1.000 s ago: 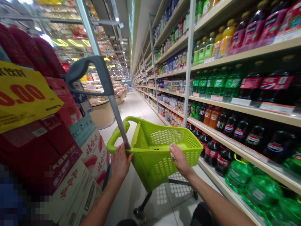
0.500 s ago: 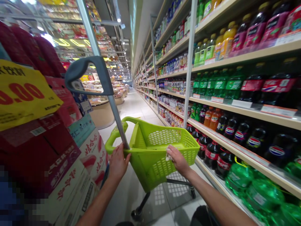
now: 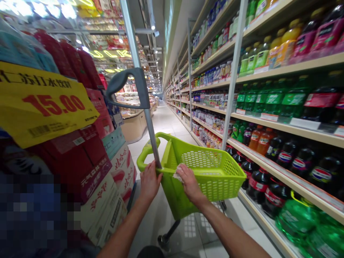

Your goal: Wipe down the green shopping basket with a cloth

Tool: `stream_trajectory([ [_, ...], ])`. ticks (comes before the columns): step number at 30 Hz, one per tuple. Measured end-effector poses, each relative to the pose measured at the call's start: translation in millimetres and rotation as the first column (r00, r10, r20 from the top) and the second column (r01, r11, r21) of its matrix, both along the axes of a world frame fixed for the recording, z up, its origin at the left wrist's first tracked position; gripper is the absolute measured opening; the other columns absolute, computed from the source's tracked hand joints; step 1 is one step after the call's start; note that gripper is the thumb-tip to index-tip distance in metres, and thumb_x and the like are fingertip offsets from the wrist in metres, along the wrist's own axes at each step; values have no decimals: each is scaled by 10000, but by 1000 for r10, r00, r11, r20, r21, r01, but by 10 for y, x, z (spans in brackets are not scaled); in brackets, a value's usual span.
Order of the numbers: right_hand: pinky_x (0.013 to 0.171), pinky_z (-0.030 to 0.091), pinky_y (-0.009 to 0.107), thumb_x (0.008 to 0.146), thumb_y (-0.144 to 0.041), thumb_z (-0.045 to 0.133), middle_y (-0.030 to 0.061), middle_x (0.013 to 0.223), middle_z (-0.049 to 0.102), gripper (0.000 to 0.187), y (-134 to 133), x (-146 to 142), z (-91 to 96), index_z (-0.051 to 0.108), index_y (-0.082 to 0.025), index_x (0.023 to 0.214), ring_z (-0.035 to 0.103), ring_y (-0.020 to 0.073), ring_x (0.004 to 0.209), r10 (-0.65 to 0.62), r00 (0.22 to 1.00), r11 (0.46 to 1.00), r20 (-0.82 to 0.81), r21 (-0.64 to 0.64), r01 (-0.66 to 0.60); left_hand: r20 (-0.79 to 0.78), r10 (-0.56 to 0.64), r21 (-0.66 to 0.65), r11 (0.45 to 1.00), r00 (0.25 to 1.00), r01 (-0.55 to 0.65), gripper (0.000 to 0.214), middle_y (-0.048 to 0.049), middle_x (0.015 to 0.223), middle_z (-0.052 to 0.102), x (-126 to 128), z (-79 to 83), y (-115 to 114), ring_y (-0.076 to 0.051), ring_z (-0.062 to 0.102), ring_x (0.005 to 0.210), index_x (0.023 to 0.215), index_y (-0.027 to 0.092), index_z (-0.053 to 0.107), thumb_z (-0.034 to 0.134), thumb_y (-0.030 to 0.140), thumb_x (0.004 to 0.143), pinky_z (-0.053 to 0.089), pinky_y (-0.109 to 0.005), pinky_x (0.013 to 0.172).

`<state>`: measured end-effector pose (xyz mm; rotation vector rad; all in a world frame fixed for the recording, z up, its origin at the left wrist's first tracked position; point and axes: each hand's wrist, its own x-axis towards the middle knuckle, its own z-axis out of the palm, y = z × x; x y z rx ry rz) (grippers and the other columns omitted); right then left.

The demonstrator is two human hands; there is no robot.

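A lime-green wheeled shopping basket (image 3: 215, 179) stands in the aisle in front of me. Its metal pole rises from the near left corner to a grey pull handle (image 3: 126, 87). My left hand (image 3: 149, 181) is closed round the basket's near rim at the foot of the pole. My right hand (image 3: 188, 181) presses a small white cloth (image 3: 177, 174) onto the near rim, close beside the left hand. The basket looks empty.
Drink shelves (image 3: 268, 118) with cola and green soda bottles run along the right. On the left, stacked red and white cartons (image 3: 102, 168) carry a yellow price sign (image 3: 45, 104). The tiled aisle (image 3: 172, 122) runs ahead towards round display stands.
My right hand with the cloth has slid left along the near rim, from the right corner to beside my left hand. The view has shifted, showing more of the price sign.
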<state>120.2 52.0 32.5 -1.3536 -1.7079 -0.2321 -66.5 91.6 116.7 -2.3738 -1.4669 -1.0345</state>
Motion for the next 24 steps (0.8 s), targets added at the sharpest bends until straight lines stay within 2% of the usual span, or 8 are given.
stream_trajectory([
  [4,994,287,491,680,-10,363,58,1230,523,509,-205,659,-161,587,-252,1068,393,219,1209,-213,973,977,-90,-30,211,0,14,3,1000,1000,-14,506,-141,1176,536,-1,-9,-39,-275,462,1124,1218,132,384,530,174,735,398,-409,859],
  [6,993,280,506,664,-19,373,64,1223,523,512,-262,842,-196,580,-244,1075,394,235,1208,-298,945,955,-137,-44,295,4,21,10,1000,1000,-21,511,-139,1197,527,13,-24,-55,-274,451,1140,1228,138,378,522,168,739,394,-405,861],
  [8,999,287,487,664,-19,366,66,1233,513,538,-231,649,-120,553,-241,1117,392,225,1211,-261,951,965,-168,-34,259,4,27,15,1000,1000,-27,506,-143,1203,527,32,-37,-65,-273,446,1148,1231,128,379,511,169,745,394,-404,864],
  [12,1031,254,461,716,-13,344,59,1332,422,574,5,-382,263,457,-243,1230,327,193,1260,31,993,999,-112,18,-29,-22,33,2,999,999,-33,499,-148,1227,520,37,-32,-68,-262,439,1165,1235,114,385,471,131,743,389,-400,877],
  [14,1036,236,467,736,-16,353,62,1360,388,566,88,-675,374,439,-244,1246,285,188,1283,111,993,993,-41,42,-110,-61,30,-16,999,998,-31,510,-144,1250,508,8,-12,-67,-254,437,1175,1240,121,385,444,96,735,379,-413,889],
  [16,1032,232,478,729,7,344,58,1357,396,585,85,-598,326,445,-257,1241,284,185,1283,104,995,994,-9,33,-103,-104,18,-20,1000,994,-20,512,-149,1269,493,-34,12,-71,-253,429,1187,1247,123,381,429,88,738,360,-440,907],
  [21,1010,232,527,667,62,308,91,1257,500,590,-98,281,-43,571,-231,1106,366,227,1230,-190,975,980,-114,-74,183,-131,43,23,999,990,-41,528,-121,1303,465,-101,40,-80,-267,332,1261,1250,157,384,442,91,730,228,-524,1005],
  [24,1003,276,485,677,46,322,114,1253,497,563,-87,155,33,561,-199,1126,379,229,1218,-181,977,982,-110,-82,172,-134,46,17,999,990,-44,527,-124,1300,468,-99,38,-73,-265,329,1264,1245,151,390,452,97,725,210,-524,1021],
])
